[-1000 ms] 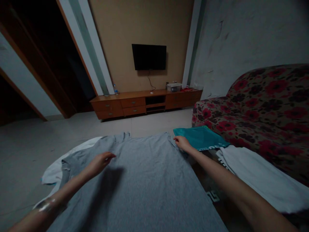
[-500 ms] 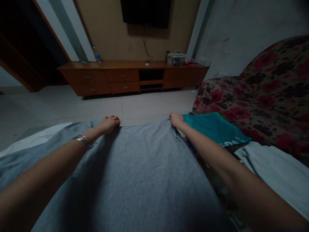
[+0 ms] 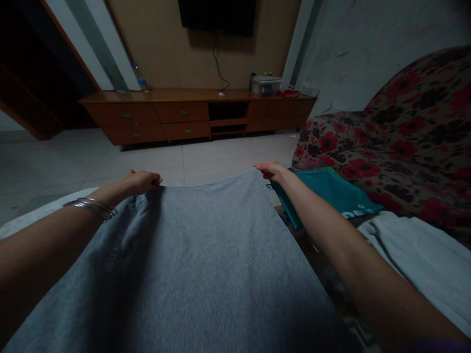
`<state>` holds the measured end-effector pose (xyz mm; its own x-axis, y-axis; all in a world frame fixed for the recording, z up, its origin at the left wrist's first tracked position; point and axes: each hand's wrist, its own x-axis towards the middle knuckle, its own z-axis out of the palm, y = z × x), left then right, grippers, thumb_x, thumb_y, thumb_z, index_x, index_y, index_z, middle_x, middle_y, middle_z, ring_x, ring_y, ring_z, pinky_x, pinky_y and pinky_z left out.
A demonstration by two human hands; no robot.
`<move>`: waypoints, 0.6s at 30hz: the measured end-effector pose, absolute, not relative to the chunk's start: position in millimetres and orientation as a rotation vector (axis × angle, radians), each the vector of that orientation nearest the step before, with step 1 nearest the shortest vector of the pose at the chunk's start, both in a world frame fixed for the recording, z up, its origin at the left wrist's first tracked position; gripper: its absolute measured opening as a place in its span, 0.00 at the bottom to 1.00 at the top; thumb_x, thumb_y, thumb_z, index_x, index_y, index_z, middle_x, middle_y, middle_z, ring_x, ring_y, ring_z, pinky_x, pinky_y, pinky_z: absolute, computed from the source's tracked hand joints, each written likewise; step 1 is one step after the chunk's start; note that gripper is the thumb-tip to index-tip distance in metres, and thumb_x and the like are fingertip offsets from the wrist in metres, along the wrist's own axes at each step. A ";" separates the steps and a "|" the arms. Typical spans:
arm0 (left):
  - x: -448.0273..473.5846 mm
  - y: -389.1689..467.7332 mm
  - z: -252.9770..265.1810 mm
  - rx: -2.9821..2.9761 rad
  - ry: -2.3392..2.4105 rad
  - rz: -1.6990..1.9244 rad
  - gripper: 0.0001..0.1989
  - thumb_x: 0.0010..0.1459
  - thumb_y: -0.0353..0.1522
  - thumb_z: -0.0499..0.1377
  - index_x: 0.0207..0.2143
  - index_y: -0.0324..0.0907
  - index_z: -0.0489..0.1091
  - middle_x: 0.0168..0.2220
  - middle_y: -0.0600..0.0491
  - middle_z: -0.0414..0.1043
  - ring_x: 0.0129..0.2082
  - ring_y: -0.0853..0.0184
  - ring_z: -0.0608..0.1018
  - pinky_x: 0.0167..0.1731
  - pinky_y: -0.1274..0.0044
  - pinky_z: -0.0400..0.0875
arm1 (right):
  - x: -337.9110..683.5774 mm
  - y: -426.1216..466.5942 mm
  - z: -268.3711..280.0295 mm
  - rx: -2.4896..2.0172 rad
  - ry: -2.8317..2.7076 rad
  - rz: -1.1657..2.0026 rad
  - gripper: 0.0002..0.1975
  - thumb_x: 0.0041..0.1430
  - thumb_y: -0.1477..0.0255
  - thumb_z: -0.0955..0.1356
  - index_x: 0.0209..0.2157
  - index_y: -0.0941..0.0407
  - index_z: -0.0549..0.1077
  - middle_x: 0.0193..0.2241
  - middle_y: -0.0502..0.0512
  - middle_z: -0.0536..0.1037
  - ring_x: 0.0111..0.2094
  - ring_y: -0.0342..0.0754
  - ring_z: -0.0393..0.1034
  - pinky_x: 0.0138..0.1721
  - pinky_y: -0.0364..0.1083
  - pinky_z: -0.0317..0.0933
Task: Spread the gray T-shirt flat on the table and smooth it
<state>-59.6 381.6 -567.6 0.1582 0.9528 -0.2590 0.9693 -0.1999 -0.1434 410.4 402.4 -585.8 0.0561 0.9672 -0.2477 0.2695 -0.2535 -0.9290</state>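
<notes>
Head view: the left hand has its fingers closed on the far edge of a grey garment; the right hand pinches a corner of that edge between thumb and fingers; the garment spans the gap between the hands and spreads from them toward the wearer, its edge slightly sagging; a teal item lies beside the right wrist, on its outer side; a white cloth lies beside the right forearm; judged by drape, the fabric is light, soft, limp, hardly fragile, apt to crease; best holds: both ends of the far edge, pinched.
</notes>
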 end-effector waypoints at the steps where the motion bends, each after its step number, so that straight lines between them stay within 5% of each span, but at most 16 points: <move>1: -61.6 382.0 -569.6 2.328 1.969 -0.474 0.06 0.55 0.30 0.56 0.35 0.38 0.71 0.31 0.56 0.72 0.32 0.70 0.66 0.42 0.75 0.50 | 406.6 406.5 -587.3 -1.633 -1.291 1.211 0.10 0.54 0.82 0.68 0.39 0.62 0.76 0.27 0.55 0.77 0.23 0.38 0.67 0.28 0.38 0.64; 7: -68.7 381.5 -587.0 2.264 2.082 -0.529 0.05 0.54 0.30 0.56 0.34 0.41 0.71 0.34 0.53 0.73 0.35 0.66 0.68 0.42 0.72 0.52 | 401.5 426.3 -601.1 -1.741 -1.492 0.905 0.20 0.52 0.85 0.66 0.47 0.58 0.74 0.42 0.55 0.77 0.37 0.39 0.70 0.43 0.41 0.63; 12: -65.9 376.5 -594.5 2.276 2.087 -0.521 0.08 0.57 0.32 0.54 0.36 0.40 0.71 0.34 0.54 0.73 0.34 0.68 0.66 0.45 0.69 0.53 | 395.8 428.0 -612.7 -1.854 -1.714 0.829 0.12 0.57 0.75 0.67 0.43 0.61 0.76 0.39 0.58 0.78 0.38 0.44 0.71 0.44 0.44 0.63; 18: -62.2 374.3 -597.2 2.280 2.096 -0.572 0.09 0.57 0.31 0.53 0.38 0.40 0.71 0.34 0.53 0.73 0.33 0.68 0.66 0.47 0.65 0.53 | 374.2 430.9 -623.5 -1.968 -1.886 0.699 0.19 0.42 0.76 0.75 0.39 0.60 0.76 0.38 0.58 0.78 0.40 0.47 0.70 0.45 0.44 0.62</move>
